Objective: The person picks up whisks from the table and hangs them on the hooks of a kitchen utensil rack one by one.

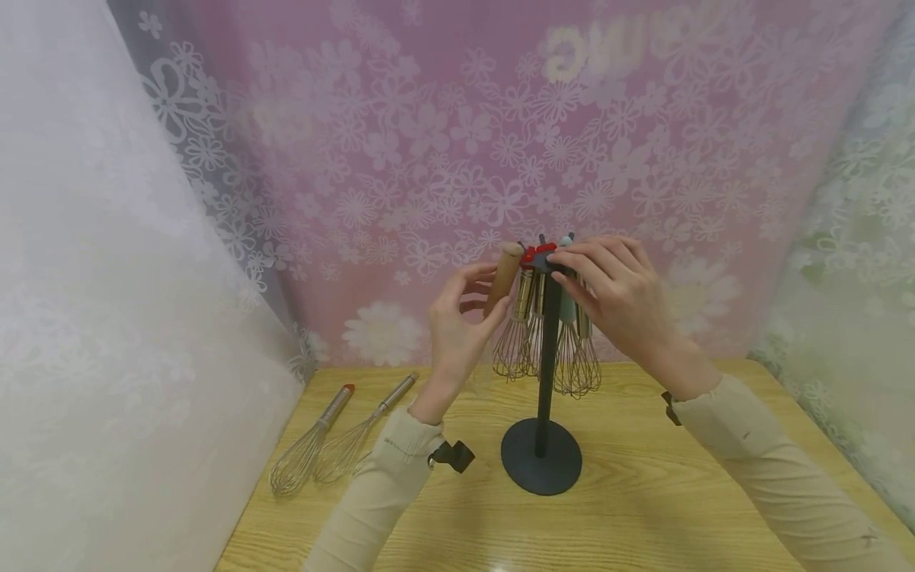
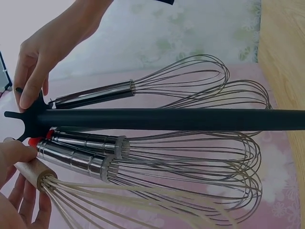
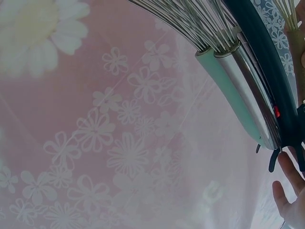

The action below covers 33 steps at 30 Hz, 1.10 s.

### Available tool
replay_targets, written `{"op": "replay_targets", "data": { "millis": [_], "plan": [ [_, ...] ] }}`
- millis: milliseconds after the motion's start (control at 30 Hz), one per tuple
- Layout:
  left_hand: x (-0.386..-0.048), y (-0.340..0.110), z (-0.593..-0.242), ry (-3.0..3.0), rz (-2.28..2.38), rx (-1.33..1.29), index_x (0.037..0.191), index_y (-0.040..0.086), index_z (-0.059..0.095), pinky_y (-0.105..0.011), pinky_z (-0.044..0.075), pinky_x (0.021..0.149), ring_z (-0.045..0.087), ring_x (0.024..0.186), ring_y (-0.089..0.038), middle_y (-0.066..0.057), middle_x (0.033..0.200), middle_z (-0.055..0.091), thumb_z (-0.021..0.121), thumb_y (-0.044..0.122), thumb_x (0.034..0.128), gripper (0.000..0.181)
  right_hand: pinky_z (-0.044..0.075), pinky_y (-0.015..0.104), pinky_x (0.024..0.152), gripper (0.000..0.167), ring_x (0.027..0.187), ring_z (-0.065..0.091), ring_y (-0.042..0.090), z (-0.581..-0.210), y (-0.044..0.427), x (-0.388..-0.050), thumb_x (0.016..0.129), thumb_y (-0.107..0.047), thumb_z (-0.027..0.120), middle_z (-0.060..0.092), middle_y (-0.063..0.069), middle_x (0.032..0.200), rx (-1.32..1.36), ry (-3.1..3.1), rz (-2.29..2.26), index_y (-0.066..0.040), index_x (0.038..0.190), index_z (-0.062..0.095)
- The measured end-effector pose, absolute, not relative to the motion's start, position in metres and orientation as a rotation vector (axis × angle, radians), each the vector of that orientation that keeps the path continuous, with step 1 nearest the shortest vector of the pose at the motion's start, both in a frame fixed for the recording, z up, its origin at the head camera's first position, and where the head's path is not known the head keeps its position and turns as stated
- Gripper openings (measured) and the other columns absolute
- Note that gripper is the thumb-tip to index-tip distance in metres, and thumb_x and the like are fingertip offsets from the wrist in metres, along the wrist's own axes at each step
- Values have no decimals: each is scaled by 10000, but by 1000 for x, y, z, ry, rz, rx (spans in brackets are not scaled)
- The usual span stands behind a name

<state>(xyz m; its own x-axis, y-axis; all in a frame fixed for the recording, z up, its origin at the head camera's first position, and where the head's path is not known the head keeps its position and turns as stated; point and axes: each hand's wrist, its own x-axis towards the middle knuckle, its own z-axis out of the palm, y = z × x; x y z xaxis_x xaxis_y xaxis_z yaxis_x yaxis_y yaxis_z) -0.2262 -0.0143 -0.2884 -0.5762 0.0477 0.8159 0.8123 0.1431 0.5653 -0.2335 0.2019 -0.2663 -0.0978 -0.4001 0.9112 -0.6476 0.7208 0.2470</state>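
Note:
My left hand (image 1: 454, 330) holds a whisk by its wooden handle (image 1: 503, 280), just left of the top of a dark whisk stand (image 1: 549, 357). Pale wires fan out below that handle in the left wrist view. Across from it, my right hand (image 1: 623, 298) pinches the stand's hooked head between thumb and fingers. Several whisks hang from the hooks. Two silver handles (image 2: 71, 155) with red ends hang near the wooden whisk. On the far side are a teal-handled whisk (image 3: 226, 93) and a plain silver handle (image 3: 248, 90).
Two metal whisks lie at the table's left: one with a red-ended handle (image 1: 333, 407), the other with a plain handle (image 1: 396, 392). The stand's round base (image 1: 541, 478) rests on the wood-grain table (image 1: 643, 492). A pink floral backdrop (image 1: 443, 199) rises behind.

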Motion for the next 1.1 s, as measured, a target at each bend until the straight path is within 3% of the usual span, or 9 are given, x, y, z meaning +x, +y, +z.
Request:
{"op": "replay_targets", "data": {
  "millis": [200, 433, 733, 1100],
  "plan": [
    [-247, -12, -306, -1754, -1467, -828, 1234, -46, 630, -468, 616, 743, 698, 912, -340, -210, 1129, 688, 801, -40, 832, 437, 473, 537, 895, 244, 977, 632, 390, -267, 201, -234, 942, -168, 732, 723, 181, 1025, 839, -1739, 237, -12, 1131, 735],
    [-254, -11, -313, -1756, -1428, -853, 1263, 52, 630, -325, 615, 755, 700, 922, -219, -105, 1141, 690, 824, 56, 847, 459, 471, 546, 880, 275, 961, 627, 405, -267, 202, -234, 1002, -231, 654, 714, 200, 1006, 832, -1748, 200, 4, 1123, 728],
    [-255, -7, -313, -1745, -1450, -874, 1254, -3, 603, -304, 617, 783, 708, 964, -255, -148, 1130, 680, 831, 21, 827, 485, 470, 542, 886, 301, 952, 628, 402, -267, 200, -234, 1028, -268, 618, 717, 196, 991, 817, -1744, 208, -1, 1101, 735],
    [-254, -2, -313, -1777, -1428, -888, 1296, 49, 571, -245, 606, 783, 707, 946, -236, -138, 1140, 663, 843, 98, 833, 539, 465, 533, 893, 254, 942, 628, 387, -267, 200, -234, 1010, -245, 652, 725, 176, 981, 812, -1744, 252, -21, 1092, 739]
  ]
}}
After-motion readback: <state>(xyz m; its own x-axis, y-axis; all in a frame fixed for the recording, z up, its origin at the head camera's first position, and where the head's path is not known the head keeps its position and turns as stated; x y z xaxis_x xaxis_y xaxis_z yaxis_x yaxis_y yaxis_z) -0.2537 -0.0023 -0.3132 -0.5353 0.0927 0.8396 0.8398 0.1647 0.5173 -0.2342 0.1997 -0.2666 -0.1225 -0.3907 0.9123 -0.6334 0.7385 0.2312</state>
